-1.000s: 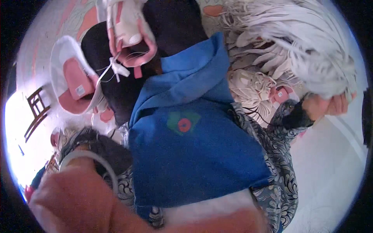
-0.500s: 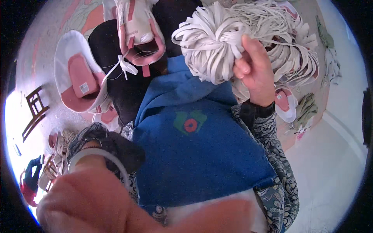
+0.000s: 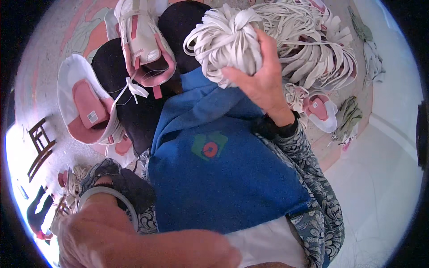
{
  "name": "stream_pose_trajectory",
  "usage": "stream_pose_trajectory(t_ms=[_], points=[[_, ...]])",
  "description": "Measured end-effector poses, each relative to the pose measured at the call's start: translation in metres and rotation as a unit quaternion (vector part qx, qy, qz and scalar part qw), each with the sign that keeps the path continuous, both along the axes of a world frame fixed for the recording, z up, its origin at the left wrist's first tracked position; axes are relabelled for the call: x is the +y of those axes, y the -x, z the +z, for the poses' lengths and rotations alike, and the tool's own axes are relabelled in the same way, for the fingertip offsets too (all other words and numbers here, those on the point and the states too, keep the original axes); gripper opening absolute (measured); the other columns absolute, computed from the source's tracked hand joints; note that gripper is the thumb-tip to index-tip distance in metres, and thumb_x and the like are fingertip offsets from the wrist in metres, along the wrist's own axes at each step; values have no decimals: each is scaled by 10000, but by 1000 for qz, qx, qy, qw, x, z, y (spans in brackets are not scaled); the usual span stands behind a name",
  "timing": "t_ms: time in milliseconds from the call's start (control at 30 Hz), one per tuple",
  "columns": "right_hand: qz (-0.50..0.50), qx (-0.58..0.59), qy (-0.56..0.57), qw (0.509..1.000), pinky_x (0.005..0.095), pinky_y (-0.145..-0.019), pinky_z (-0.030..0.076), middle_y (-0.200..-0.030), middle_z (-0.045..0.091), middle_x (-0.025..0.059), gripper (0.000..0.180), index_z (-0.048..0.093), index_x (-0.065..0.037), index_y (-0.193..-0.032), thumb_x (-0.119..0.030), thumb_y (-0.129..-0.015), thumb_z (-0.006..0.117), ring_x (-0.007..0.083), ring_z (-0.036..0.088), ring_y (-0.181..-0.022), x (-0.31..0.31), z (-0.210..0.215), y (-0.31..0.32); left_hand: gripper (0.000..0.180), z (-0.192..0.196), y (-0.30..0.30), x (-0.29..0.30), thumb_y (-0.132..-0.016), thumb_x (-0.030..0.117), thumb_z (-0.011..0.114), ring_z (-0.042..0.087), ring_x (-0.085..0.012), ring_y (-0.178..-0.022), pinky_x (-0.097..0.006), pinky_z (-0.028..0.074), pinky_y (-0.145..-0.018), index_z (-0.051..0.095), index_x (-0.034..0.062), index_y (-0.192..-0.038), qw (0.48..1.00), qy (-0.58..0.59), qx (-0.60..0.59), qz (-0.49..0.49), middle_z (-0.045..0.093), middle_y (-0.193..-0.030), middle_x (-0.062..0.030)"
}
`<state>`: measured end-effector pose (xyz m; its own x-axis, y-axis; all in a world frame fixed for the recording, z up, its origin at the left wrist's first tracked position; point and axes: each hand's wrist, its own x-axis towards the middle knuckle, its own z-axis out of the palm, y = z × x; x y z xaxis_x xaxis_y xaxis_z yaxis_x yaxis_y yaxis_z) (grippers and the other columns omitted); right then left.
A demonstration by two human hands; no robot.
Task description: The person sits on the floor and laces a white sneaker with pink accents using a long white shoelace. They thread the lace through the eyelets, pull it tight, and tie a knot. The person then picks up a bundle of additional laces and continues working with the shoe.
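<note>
A thick bundle of flat white shoelaces [image 3: 225, 44] is gripped in my right hand [image 3: 268, 82], above the far side of the blue cloth [image 3: 192, 183] on my lap. My left hand [image 3: 120, 241] is very close at the lower left, with one digit stretched toward the right. Its other fingertips are out of sight, and I see nothing held in it. Past my lap, a white and pink shoe [image 3: 147, 44] rests with its opening toward me. A white lace bow [image 3: 135, 88] hangs by its heel. Another shoe with a pink insole [image 3: 87, 100] is on the left.
A large heap of loose white laces [image 3: 304, 49] spreads over shoes at the far right. Below it lies another pink-lined shoe [image 3: 321, 111], beside crumpled green cloth [image 3: 348, 118]. A dark wooden chair [image 3: 41, 149] stands far left. More shoes and laces [image 3: 73, 178] are on the left floor.
My right hand has turned with the lace bundle and moved slightly left, its thumb now below the bundle. My left hand has shifted downward, its stretched digit reaching less far right.
</note>
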<state>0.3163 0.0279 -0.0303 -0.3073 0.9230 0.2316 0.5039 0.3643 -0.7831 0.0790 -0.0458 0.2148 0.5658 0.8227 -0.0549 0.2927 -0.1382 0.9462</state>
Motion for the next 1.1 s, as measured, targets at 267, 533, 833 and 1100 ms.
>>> stream_pose_trajectory(t_ms=[267,533,833,1100], points=[[146,147,3,978,324,-891,482,-1102,617,167,669,484,64,-1250,-138,-647,691,233,626,-996,-4,99,-8,275,-27,7,-7,-824,430,610,601,-244,-736,-346,484,-611,644,163,-882,989,-95,-95,-68,652,-797,-107],[184,-10,93,978,390,-901,462,-1160,539,206,737,430,4,-1307,-280,-701,739,348,576,-1032,-20,35,40,359,-29,29,18,-805,457,602,617,-232,-708,-383,501,-641,664,110,-869,954,-75,-116,-267,676,-812,-123],[155,241,208,935,343,-807,498,-1017,619,150,475,558,18,-1144,-268,-790,694,233,615,-927,6,71,13,1083,-161,-20,-6,-600,378,856,403,-354,-1290,-426,282,-1088,298,-49,-1423,947,-238,188,109,381,-1431,-218],[113,274,245,923,274,-866,467,-1144,591,95,513,491,11,-1294,-245,-877,644,143,572,-1016,0,61,14,806,-195,-34,33,-603,140,859,583,-302,-1070,-384,467,-920,451,-22,-1279,940,-202,96,257,587,-1156,-166]])
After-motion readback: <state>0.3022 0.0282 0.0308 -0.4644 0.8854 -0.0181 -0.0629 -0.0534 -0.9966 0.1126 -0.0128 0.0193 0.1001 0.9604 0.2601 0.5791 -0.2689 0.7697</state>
